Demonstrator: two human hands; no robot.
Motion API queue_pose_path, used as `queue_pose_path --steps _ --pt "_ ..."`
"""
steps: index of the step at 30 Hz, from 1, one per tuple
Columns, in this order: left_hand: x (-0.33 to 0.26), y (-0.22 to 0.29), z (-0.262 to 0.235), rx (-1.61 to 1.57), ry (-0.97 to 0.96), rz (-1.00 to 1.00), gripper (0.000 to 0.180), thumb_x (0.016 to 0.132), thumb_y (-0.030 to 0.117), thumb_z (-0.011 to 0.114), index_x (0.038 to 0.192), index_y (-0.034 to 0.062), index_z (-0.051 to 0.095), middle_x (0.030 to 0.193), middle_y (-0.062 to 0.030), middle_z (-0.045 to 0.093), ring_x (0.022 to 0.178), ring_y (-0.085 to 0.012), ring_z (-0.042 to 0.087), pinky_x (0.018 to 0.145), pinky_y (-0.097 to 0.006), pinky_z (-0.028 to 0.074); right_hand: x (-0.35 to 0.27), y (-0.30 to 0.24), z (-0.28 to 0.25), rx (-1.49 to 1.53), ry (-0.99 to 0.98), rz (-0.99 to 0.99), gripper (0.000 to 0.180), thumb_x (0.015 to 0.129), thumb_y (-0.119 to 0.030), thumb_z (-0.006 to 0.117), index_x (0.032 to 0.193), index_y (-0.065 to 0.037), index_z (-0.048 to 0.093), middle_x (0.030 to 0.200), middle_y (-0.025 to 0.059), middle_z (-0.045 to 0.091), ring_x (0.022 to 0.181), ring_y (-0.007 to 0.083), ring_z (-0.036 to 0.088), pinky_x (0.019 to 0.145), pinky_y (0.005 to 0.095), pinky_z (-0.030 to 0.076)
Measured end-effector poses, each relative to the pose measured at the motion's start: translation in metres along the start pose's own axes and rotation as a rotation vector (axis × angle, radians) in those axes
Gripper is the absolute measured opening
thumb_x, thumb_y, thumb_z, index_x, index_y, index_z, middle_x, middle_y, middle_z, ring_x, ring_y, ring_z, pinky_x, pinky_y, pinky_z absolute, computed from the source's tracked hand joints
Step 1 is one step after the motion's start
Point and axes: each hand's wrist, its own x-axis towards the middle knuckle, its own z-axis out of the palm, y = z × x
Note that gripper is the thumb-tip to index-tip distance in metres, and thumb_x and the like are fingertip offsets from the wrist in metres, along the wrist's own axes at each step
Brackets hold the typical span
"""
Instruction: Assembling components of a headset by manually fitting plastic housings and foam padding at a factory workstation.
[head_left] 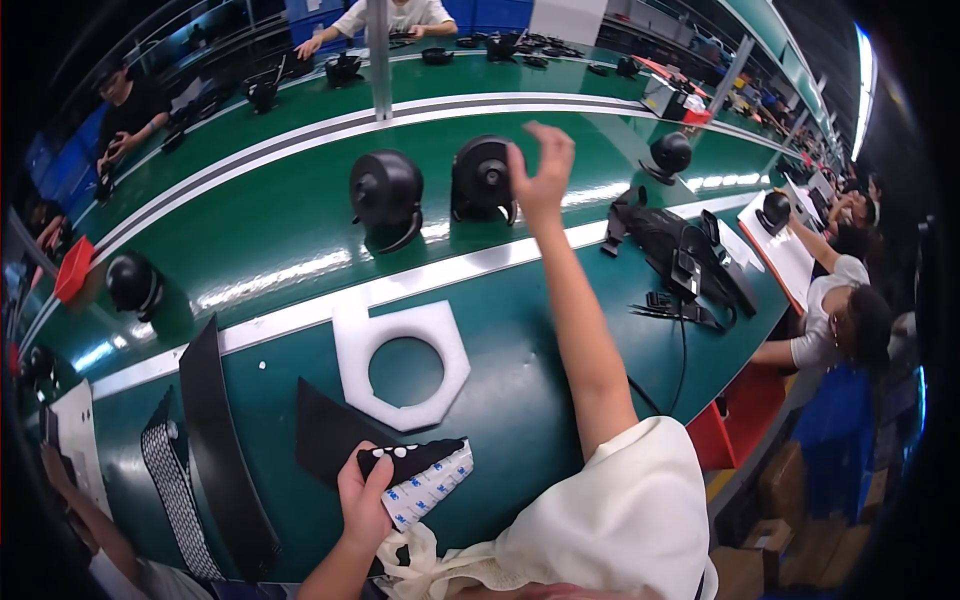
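Observation:
My left hand (364, 502) grips a black sheet with white round dots (400, 452), at the near edge of the table. White backing film with blue print (432, 490) shows on its lower side. My right hand (546, 172) reaches far over the green belt with thumb and fingers apart. Its thumb overlaps the right edge of a round black device (482, 178) in this view; whether they touch I cannot tell. A second round black device (386, 192) stands just left of it. Between my arms lies a white foam ring (450, 345), beside a flat black piece (330, 425).
Long black strips (222, 440) and a strip with white dots (172, 490) lie at left. Black straps and cables (675, 250) lie at right. More black devices (134, 284) (670, 154) stand on the belt. Co-workers sit on both sides and across; a metal post (378, 60) rises behind.

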Motion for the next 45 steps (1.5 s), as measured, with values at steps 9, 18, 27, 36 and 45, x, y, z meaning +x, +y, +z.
queue_pose_path --steps 9,18,27,36,45 --pt "0.000 0.003 0.004 0.029 0.020 0.018 0.009 0.081 0.007 0.053 0.078 0.0053 0.045 0.071 0.0020 0.048 0.064 -0.0041 0.045 0.059 -0.020 0.039 -0.022 0.077 0.021 0.572 -0.665 0.644 0.074 0.064 -0.032 0.073 0.125 -0.013 0.035 0.109 0.0138 0.050 0.099 0.0217 0.051 0.086 0.0313 0.040" --pt "0.002 -0.002 -0.001 0.043 -0.012 0.024 0.009 0.081 0.009 0.054 0.078 0.0057 0.046 0.069 0.0038 0.046 0.061 -0.0028 0.042 0.056 -0.019 0.035 -0.032 0.104 0.015 0.724 -0.529 0.831 0.056 0.070 -0.036 0.068 0.117 -0.011 0.049 0.102 0.0108 0.055 0.094 0.0170 0.052 0.084 0.0272 0.040" --pt "0.000 -0.003 0.002 0.012 -0.018 -0.039 0.009 0.081 0.008 0.053 0.077 0.0051 0.045 0.071 0.0013 0.049 0.064 -0.0047 0.046 0.059 -0.020 0.040 0.000 0.090 -0.046 1.210 -0.297 1.708 0.040 0.085 -0.045 0.039 0.109 -0.016 0.051 0.109 0.0100 0.053 0.101 0.0267 0.052 0.078 0.0494 0.046" --pt "0.000 -0.003 0.009 0.021 -0.027 -0.055 0.009 0.081 0.010 0.050 0.081 0.0041 0.044 0.075 -0.0052 0.053 0.067 -0.0115 0.054 0.062 -0.026 0.046 0.013 0.053 -0.106 1.578 -0.504 1.501 0.035 0.089 -0.029 0.037 0.111 -0.004 0.050 0.108 0.0120 0.055 0.097 0.0255 0.055 0.081 0.0413 0.048" --pt "0.000 -0.002 0.005 0.040 -0.030 -0.020 0.007 0.081 0.008 0.050 0.079 0.0046 0.044 0.077 -0.0035 0.053 0.070 -0.0088 0.051 0.064 -0.023 0.042 0.012 0.004 -0.094 1.617 -0.909 1.431 0.044 0.087 -0.043 0.038 0.117 -0.013 0.046 0.110 0.0083 0.054 0.098 0.0271 0.055 0.073 0.0525 0.048"
